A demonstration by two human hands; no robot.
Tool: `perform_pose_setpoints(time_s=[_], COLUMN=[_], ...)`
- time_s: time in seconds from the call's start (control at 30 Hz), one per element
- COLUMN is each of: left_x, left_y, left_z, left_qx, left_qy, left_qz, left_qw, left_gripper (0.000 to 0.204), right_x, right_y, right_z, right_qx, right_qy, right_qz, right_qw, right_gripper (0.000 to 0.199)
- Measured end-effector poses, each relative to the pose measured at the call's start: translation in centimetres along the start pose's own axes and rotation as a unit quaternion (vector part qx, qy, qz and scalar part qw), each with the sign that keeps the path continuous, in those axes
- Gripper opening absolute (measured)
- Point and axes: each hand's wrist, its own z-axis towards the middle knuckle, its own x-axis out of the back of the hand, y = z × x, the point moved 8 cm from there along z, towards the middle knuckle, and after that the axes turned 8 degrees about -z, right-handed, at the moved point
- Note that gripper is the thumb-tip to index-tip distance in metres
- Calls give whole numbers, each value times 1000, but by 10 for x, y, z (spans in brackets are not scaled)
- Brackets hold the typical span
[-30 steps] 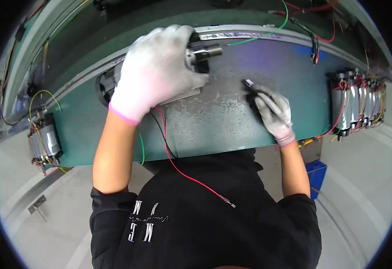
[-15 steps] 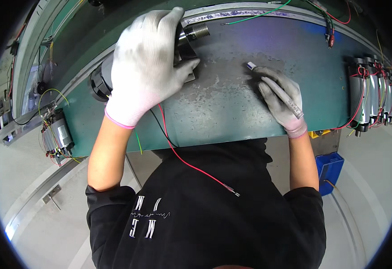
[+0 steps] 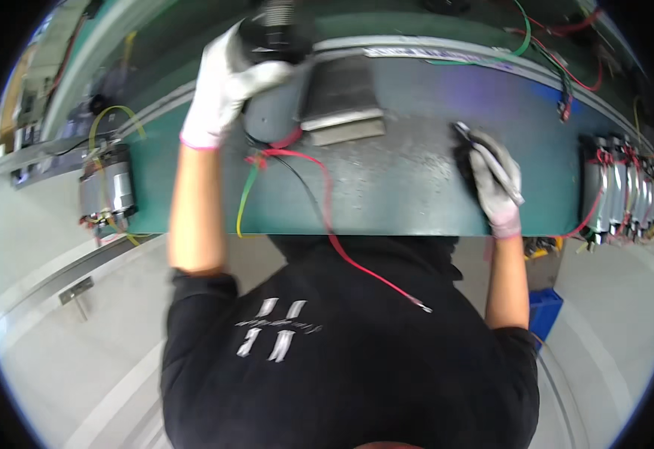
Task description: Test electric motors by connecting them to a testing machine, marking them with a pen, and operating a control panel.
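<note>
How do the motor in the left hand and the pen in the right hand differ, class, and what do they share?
Size: the motor is thick, the pen slim.
Colour: the motor has a dark end; the pen's barrel is pale.
Shape: the motor has a ridged shaft; the pen shows none.
Shared: both are held in gloves, by left hand and right hand.

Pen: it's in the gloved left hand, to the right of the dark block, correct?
No, the hand is wrong: the head view shows the pen in the gloved right hand. It is to the right of the dark block.
</note>
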Motion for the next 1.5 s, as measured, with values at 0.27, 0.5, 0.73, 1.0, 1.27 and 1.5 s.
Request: perform_pose_setpoints(time_s=[0.27,0.5,0.73,1.0,1.27,1.5], left_x=[0,11,33,244,314,181], left_y=[-116,-110,-138,-283,-354,-265], left_z=[-117,-133,-139,-60,87,199], left_qx=[-96,-121,-78,279,305,199], left_qy=[188,162,197,401,310,187], left_qz=[-822,-860,-860,-457,44,351], left_qw=[529,468,464,744,899,896], left_gripper=[106,110,103,42,43,44], right_x=[0,-6,0,-13,14,234], right_y=[14,47,24,1,-29,52], right_z=[-12,-15,-12,-6,16,185], right_qx=[-65,-172,-40,-9,0,100], right_qy=[38,13,91,71,-5,203], right_qz=[-33,21,-118,-181,-192,-488], right_qw=[997,985,988,981,981,843], right_gripper=[31,36,30,39,49,19])
